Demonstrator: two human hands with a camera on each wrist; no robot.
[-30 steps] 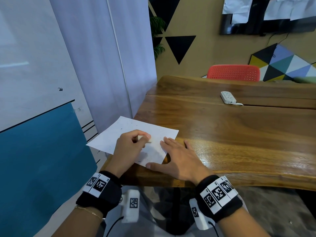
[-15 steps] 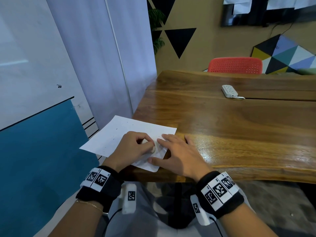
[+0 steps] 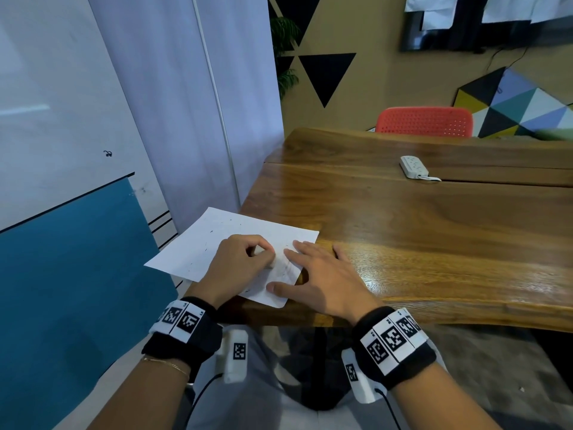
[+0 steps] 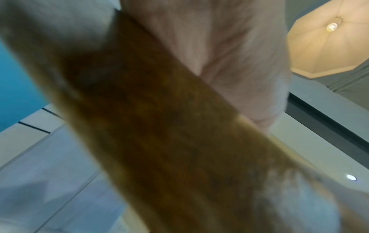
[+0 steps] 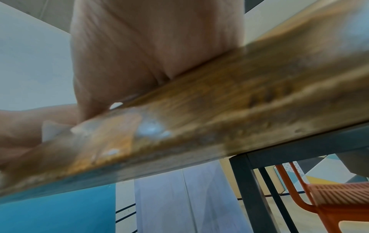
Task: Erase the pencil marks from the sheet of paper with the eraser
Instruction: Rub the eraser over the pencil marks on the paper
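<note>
Both hands are laid on the paper (image 3: 198,243). Eraser (image 3: 270,264) is pinched under curled left hand (image 3: 238,265) fingers; right hand (image 3: 322,283) fingers are spread flat beside it.

An office meeting room — long wooden table (image 3: 403,228), red chair (image 3: 424,121), power strip (image 3: 414,166), wall screen (image 3: 483,23), geometric murals (image 3: 514,103).

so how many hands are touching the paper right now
2. The left hand rests on the middle of the paper, pinching the eraser. The right hand lies flat on its right edge, fingers spread, holding it down.
</note>
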